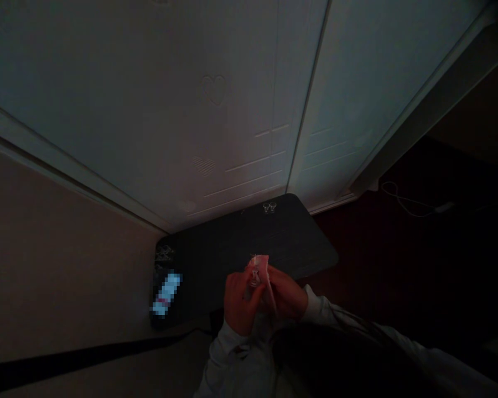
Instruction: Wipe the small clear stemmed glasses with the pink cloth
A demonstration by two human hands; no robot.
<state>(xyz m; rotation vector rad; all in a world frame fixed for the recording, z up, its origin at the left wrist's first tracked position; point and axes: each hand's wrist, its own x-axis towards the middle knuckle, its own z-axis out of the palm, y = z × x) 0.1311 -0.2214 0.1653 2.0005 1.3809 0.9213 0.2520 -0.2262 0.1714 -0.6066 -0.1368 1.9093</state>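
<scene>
A pink piece of cloth (264,267) is held between my two hands above the near edge of a dark table. My left hand (239,303) is closed, its thumb and fingers pinching a small clear item (254,278) against the cloth. On the cloth's right side, my right hand (289,294) has its fingers wrapped behind it. The dim light leaves the exact shape of the clear item hard to make out.
On the dark table (232,237) lie a lit, blurred phone (166,293) at the left, small clear pieces (164,253) above it and more clear pieces (269,208) at the far edge. White panels (216,127) stand behind; a white cable (410,210) lies at the right.
</scene>
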